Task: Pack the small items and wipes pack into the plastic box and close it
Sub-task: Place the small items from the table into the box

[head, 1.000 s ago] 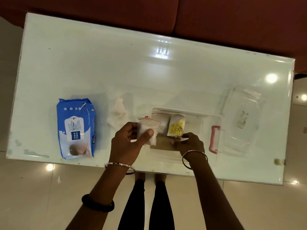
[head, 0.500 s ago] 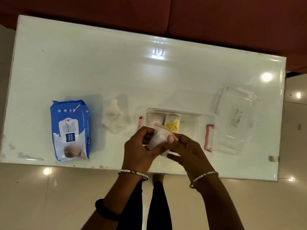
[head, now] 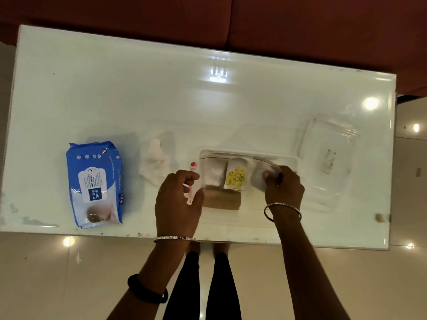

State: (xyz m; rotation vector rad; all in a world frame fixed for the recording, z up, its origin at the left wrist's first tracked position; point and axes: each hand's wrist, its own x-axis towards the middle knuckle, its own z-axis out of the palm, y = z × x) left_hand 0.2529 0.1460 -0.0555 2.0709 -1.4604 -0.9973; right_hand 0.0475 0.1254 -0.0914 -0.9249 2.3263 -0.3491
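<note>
A clear plastic box [head: 249, 154] lies open near the table's front edge. Inside it are a white pouch [head: 213, 174], a yellow-labelled packet [head: 236, 179] and a brown item [head: 223, 201]. My right hand [head: 284, 190] pinches a white zip pouch [head: 260, 174] down in the box's right part. My left hand [head: 176, 202] grips the box's left end at its pink latch [head: 193, 165]. The blue wipes pack [head: 94, 183] lies flat on the table far to the left. The clear lid [head: 328, 162] rests to the right of the box.
A crumpled white tissue [head: 156, 165] sits between the wipes pack and the box. The glossy white table [head: 161, 100] ends close in front of the box, with tiled floor and my legs below. A red sofa [head: 300, 24] runs behind the table.
The white zip pouch has passed from my left hand to my right and moved into the box's right part. My left hand has shifted to the box's left end.
</note>
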